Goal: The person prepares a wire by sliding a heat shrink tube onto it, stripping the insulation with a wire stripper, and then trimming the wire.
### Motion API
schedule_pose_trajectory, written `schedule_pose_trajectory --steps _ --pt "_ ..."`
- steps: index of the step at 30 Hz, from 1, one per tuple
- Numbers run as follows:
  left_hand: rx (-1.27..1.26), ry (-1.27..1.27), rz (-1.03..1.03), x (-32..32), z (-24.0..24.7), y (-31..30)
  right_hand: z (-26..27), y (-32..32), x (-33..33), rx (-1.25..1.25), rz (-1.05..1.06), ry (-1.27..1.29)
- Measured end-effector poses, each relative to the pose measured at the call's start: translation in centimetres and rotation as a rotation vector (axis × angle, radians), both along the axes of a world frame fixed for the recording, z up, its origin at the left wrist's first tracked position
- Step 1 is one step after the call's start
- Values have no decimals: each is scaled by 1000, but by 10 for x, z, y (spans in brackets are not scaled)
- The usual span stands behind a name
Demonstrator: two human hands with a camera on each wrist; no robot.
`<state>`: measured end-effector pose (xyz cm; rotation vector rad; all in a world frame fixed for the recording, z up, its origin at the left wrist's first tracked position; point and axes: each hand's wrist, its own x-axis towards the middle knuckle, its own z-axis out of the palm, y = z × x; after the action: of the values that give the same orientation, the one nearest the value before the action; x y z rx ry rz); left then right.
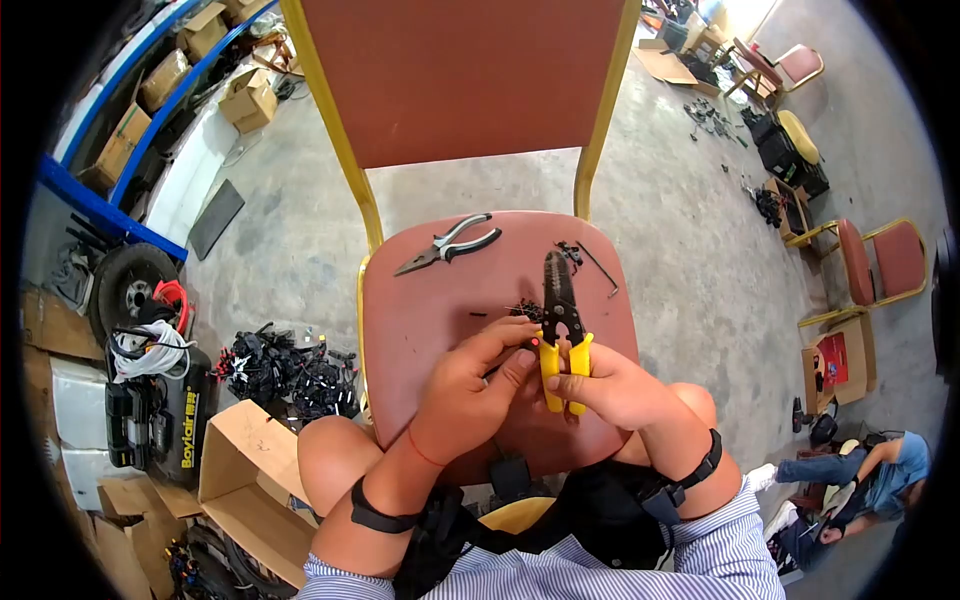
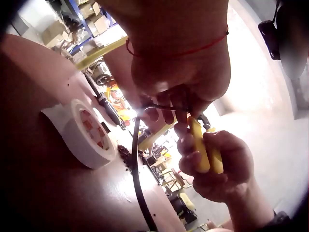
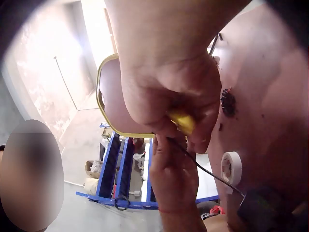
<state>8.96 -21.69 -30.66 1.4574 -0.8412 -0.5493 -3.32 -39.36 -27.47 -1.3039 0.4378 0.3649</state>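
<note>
My right hand (image 1: 625,388) grips the yellow handles of wire strippers (image 1: 558,290), their dark jaws pointing away from me over the chair seat (image 1: 410,330). Beside it, the left hand (image 1: 465,385) pinches a black cable (image 2: 137,179) close to the strippers. From the fingers the cable runs down to a dark boxy piece (image 3: 263,208) near the seat's front edge. A roll of white tape (image 2: 79,145) stands on the seat near the left hand. Grey-handled pliers (image 1: 450,245) lie at the seat's back left. Fingers hide the cable's end.
Small black scraps (image 1: 524,308) and a thin hooked rod (image 1: 600,270) lie on the seat. The chair's backrest (image 1: 470,80) rises behind. On the floor at left are a heap of black parts (image 1: 290,370) and an open cardboard box (image 1: 250,450). Another person (image 1: 900,480) sits at right.
</note>
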Motion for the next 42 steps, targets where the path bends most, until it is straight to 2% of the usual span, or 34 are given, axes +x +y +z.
schedule_pose_trajectory --steps 1,4,7,10,13,19,24,30,33,36,39,42 --pt "-10 -31 8 0 1 -1 -2 0 1 -9 14 -8" --pt "75 172 -28 -3 16 2 -8 -1 1 -31 35 -40" --pt "68 178 -33 1 15 3 -9 0 2 -56 19 -58" --pt "44 75 71 7 5 4 -9 3 1 -53 5 -15" --pt "124 108 75 12 13 7 -8 3 1 -17 12 2" --pt "102 285 142 9 19 6 -10 1 1 2 56 7" --pt "129 368 114 13 20 8 -8 6 0 35 37 -3" --pt "89 443 115 11 21 6 -7 5 1 -31 48 -51" --pt "129 429 109 12 23 6 -15 6 -2 -120 26 -81" --pt "167 438 96 13 24 7 -6 11 -2 -512 51 -137" --pt "131 414 96 11 21 6 -14 20 -4 -886 -6 -363" --pt "100 404 92 10 18 5 -18 21 -3 -1093 -45 -478"
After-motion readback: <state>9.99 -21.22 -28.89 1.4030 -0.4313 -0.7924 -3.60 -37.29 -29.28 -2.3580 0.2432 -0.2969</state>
